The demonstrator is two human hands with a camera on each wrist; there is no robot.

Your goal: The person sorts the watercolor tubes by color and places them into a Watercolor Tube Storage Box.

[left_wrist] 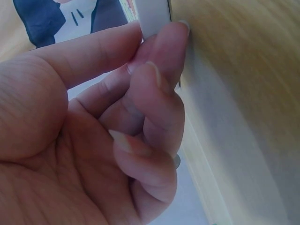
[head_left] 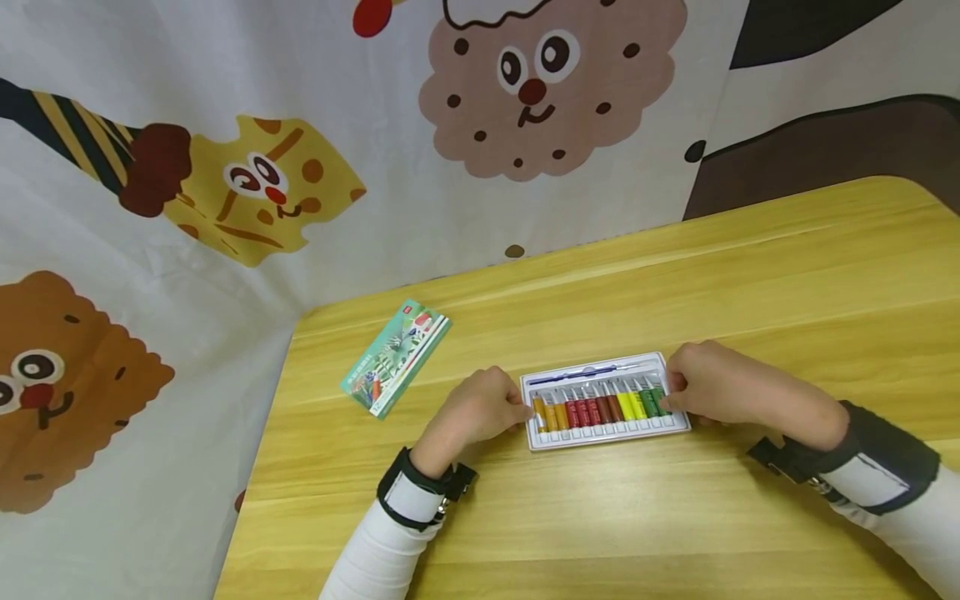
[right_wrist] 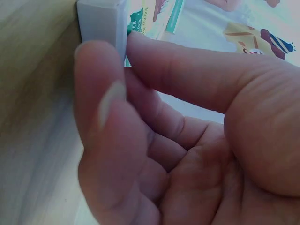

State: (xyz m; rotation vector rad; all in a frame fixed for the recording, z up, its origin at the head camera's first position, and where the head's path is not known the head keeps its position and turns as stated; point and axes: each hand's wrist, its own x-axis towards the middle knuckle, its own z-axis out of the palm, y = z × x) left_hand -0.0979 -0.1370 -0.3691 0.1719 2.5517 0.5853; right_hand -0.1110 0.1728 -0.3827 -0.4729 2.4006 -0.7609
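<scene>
A shallow white tray (head_left: 600,439) of paint tubes (head_left: 596,410) lies at mid-table in the head view. The tubes stand in a row from orange through reds and browns to yellow and green, with a thin blue paintbrush (head_left: 573,375) above them. My left hand (head_left: 480,410) pinches the tray's left end between thumb and fingers; the left wrist view shows that white end (left_wrist: 153,16) at the fingertips. At the opposite end, my right hand (head_left: 723,387) grips the tray the same way, its thumb over the edge by the green tubes and fingers underneath (right_wrist: 98,65).
A teal printed carton (head_left: 396,358) lies at a slant on the wooden table (head_left: 600,533), left of the tray. Behind the table's far edge hangs a white cloth (head_left: 397,225) with cartoon biscuits and cheese. Dark straps (head_left: 412,492) circle both wrists.
</scene>
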